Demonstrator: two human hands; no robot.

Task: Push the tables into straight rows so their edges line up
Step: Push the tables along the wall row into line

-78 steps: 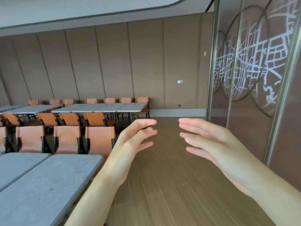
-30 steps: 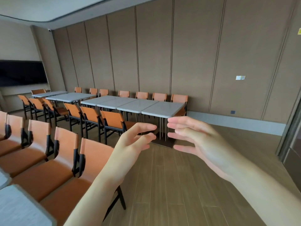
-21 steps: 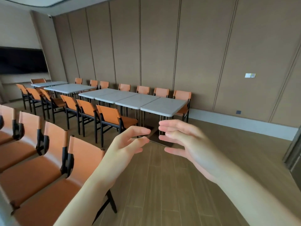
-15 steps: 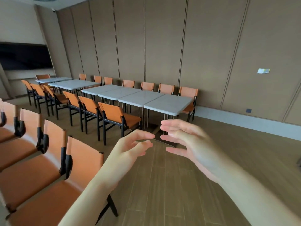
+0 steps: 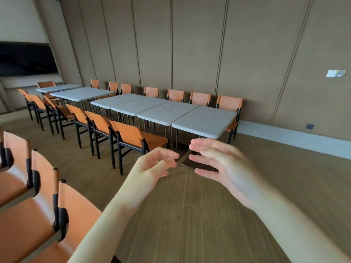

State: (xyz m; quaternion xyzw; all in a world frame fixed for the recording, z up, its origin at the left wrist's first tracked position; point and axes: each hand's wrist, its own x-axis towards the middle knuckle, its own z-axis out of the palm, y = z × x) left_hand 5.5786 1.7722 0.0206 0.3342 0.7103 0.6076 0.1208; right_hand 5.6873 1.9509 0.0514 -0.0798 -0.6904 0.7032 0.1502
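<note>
While the row of grey tables point(image 5: 167, 111) stands along the far panelled wall point(image 5: 190, 44), its nearest end table point(image 5: 205, 121) is the one to judge first. Its front edge seems to sit a little forward of the neighbour's front edge, though the wide lens may exaggerate this. A second group of tables point(image 5: 81, 93) further left is set apart from the first and does not continue the same line.

Both hands are raised in the air before the end table, touching nothing. The left hand point(image 5: 152, 166) has relaxed, loosely bent fingers and holds nothing; the right hand point(image 5: 218, 164) is released too, fingers nearly straight.

To do this step well, I would place both palms flat on the short end edge of the tabletop, near its two corners, and push evenly so it does not turn. The orange chair point(image 5: 136, 137) at the front corner is close; it may catch a leg.
</note>
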